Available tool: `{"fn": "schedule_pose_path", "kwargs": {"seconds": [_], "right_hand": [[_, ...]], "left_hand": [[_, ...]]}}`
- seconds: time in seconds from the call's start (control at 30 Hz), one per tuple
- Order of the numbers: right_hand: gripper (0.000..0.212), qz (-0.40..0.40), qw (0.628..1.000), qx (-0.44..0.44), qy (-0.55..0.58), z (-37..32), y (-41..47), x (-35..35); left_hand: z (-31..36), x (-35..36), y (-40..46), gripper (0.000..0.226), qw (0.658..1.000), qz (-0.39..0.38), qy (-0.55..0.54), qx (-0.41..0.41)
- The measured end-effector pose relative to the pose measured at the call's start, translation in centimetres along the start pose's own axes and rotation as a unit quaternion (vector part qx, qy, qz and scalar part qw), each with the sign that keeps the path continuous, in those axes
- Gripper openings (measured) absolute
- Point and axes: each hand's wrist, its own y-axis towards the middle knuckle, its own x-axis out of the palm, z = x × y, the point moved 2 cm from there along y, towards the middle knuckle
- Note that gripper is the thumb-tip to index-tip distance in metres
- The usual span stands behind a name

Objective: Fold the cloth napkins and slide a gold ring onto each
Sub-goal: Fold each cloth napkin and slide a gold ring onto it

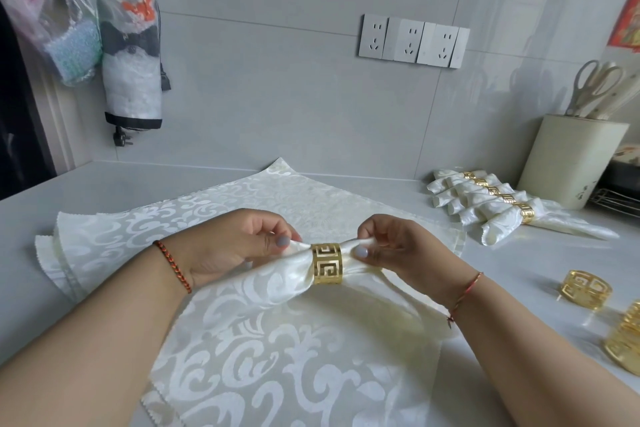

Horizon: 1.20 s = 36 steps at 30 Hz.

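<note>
A cream damask napkin (pixel 277 274) is gathered through a gold cut-out ring (pixel 327 263) at the centre of the counter. My left hand (pixel 239 243) pinches the cloth just left of the ring. My right hand (pixel 398 246) pinches the bunched cloth on the ring's right side. Under them lies a stack of flat cream napkins (pixel 138 229). Several finished napkins with gold rings (pixel 498 204) lie in a row at the right. Loose gold rings (pixel 585 288) sit near the right edge, with more (pixel 623 340) below them.
A cream utensil holder (pixel 571 159) with scissors (pixel 592 87) stands at the back right beside a wire rack (pixel 616 198). Wall sockets (pixel 412 40) sit on the tiled wall. Plastic-wrapped items (pixel 131 45) hang at the left.
</note>
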Motion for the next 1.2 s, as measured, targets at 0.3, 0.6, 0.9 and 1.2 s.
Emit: {"fn": "schedule_pose_path", "kwargs": {"seconds": [0.3,0.6,0.9,1.2], "right_hand": [[0.012,-0.003,0.999,0.001,0.052,0.2,-0.1,-0.3],[0.022,0.065,0.976,-0.03,-0.206,0.5,0.2,1.2],[0.026,-0.059,0.959,-0.123,-0.25,-0.2,-0.6,1.2],[0.037,-0.197,0.946,-0.015,-0.257,0.2,-0.8,1.1]], "left_hand": [[-0.1,-0.1,-0.3,0.046,0.993,-0.061,-0.086,-0.047],[-1.2,1.9,0.7,0.018,0.988,-0.009,0.149,-0.044],[-1.3,1.9,0.7,0.026,0.981,-0.005,0.196,-0.011],[-1.4,1.7,1.0,0.033,0.979,-0.026,0.203,-0.015]]}}
